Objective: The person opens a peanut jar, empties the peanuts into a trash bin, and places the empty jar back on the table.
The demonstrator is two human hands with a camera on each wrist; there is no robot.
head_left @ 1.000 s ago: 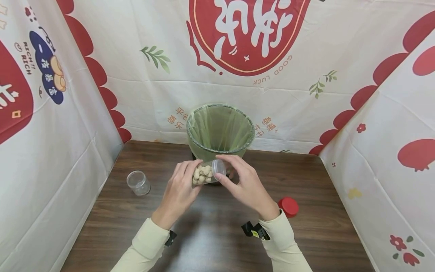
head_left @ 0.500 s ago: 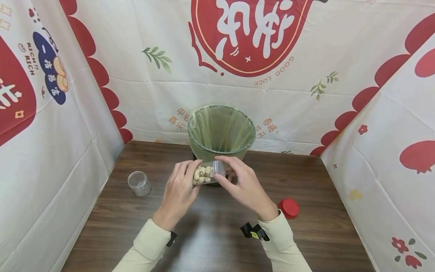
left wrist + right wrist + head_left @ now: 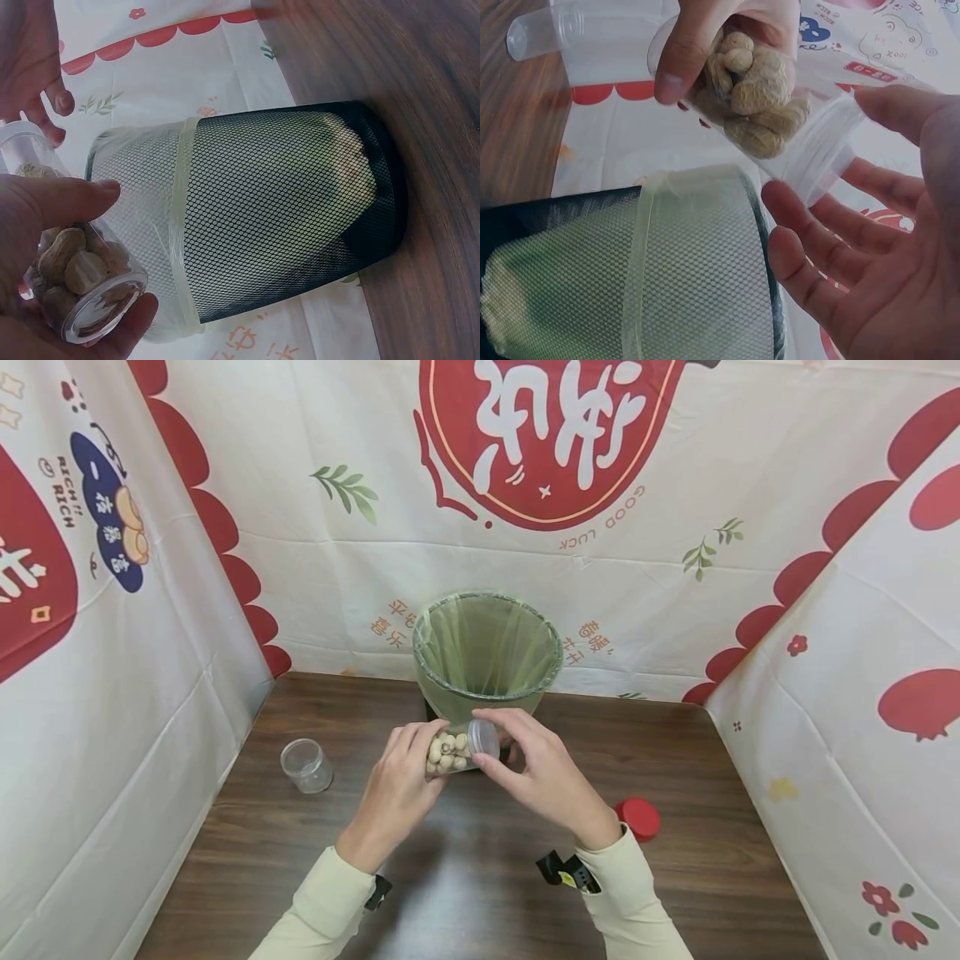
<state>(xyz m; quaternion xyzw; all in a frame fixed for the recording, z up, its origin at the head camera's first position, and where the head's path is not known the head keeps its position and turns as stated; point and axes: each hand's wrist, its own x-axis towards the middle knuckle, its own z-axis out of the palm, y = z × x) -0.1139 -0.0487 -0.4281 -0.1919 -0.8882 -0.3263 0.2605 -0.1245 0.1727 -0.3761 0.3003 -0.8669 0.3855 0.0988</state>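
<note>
A clear plastic jar of unshelled peanuts (image 3: 447, 752) lies tilted on its side in the left hand (image 3: 397, 785), whose thumb and fingers wrap its body. In the left wrist view the jar's round base (image 3: 105, 307) faces the camera. At the jar's mouth, the right hand (image 3: 536, 768) pinches a clear lid (image 3: 484, 740) between thumb and fingertips. The right wrist view shows this lid (image 3: 826, 154) at the mouth, with the thumb on its upper edge and fingers at the lower edge. Peanuts (image 3: 757, 97) fill much of the jar.
Just beyond the hands stands a mesh bin (image 3: 487, 693) with a pale green liner. An open clear jar (image 3: 306, 766) is on the wooden table (image 3: 480, 893) at left. A red lid (image 3: 639, 819) lies by the right wrist. Printed cloth (image 3: 300, 585) surrounds the table.
The clear lid has turned at an angle to the jar's mouth, with the right hand shifting slightly along with it. The jar has dipped a little lower.
</note>
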